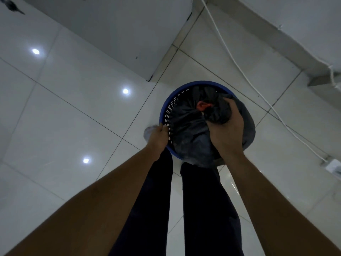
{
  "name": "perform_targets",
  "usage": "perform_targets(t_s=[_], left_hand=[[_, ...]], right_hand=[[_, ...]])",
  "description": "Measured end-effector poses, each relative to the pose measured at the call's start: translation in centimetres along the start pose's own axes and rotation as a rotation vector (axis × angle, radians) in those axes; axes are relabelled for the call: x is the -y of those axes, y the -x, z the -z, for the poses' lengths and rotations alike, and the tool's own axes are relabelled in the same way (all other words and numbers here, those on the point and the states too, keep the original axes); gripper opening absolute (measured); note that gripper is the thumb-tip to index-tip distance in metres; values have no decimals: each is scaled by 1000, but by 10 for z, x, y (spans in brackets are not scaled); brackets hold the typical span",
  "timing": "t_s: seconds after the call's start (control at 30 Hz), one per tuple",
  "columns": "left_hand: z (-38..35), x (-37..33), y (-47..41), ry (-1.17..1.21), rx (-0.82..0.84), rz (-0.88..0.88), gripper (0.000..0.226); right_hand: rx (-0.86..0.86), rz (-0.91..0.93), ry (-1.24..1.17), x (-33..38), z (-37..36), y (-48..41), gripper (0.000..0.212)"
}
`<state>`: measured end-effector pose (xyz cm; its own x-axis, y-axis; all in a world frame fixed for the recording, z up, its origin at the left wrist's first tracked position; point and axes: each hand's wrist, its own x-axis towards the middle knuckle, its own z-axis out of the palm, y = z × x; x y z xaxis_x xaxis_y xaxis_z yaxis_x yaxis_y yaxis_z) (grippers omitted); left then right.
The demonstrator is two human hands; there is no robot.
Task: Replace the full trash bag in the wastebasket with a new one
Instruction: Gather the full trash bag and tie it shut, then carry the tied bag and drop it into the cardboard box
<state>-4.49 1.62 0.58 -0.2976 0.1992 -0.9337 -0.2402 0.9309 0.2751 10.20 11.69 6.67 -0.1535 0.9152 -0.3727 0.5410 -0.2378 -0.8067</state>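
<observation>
Head view, two voices:

— Where's the bag?

— The dark trash bag (188,126) sits inside the blue wastebasket (167,111) on the tiled floor (73,117), straight ahead and below the person, just beyond the feet.

— And the hands?

— The right hand (224,126) is fisted around the bag's gathered neck, near something red (202,106). The left hand (159,134) pinches the basket's near-left rim.

— So which way out?

— Straight up along the basket's axis, I'd judge; the right hand lifts while the left braces the rim.
</observation>
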Motion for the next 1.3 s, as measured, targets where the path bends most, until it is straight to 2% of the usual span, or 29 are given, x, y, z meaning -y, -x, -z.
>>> perform_targets(t_s=[0.07, 0.17, 0.33, 0.47, 0.6, 0.67, 0.73, 0.77, 0.87, 0.97, 1.03, 1.17, 1.3], left_hand=[[0, 0, -4, 45, -26, 94, 65], [-3, -4, -8, 131, -20, 209, 78], [-8, -19, -8, 49, -7, 239, 109], [-13, -24, -13, 129, 55, 245, 87], [-5, -20, -7, 197, 141, 228, 80], [3, -21, 1, 188, 193, 223, 86], [14, -16, 6, 172, 194, 202, 107], [18, -15, 10, 145, 192, 176, 108], [27, -38, 67, -23, 118, -90, 65], [37, -60, 141, -89, -2, -476, 40], [46, -75, 190, -69, 17, -655, 38], [56, -92, 282, -110, 181, -1022, 47], [62, -94, 346, -170, 281, -1116, 62]], right_hand=[[7, 15, -15, 13, 1, -8, 33], [43, 61, 29, 28, 6, -12, 30], [98, 45, 41, 42, 29, -2, 27], [105, 68, 79, 56, 47, 14, 30], [67, 69, 28, 71, 64, 31, 33], [45, 64, -3, 81, 74, 40, 38], [20, 63, -36, 92, 83, 48, 45], [14, 59, -29, 98, 87, 53, 49], [29, 40, 21, 120, 99, 70, 48], [58, 48, 75, 147, 111, 93, 41], [66, 64, 76, 163, 119, 108, 41], [90, 86, 43, 194, 137, 141, 37], [115, 174, 65, 226, 156, 167, 34]])
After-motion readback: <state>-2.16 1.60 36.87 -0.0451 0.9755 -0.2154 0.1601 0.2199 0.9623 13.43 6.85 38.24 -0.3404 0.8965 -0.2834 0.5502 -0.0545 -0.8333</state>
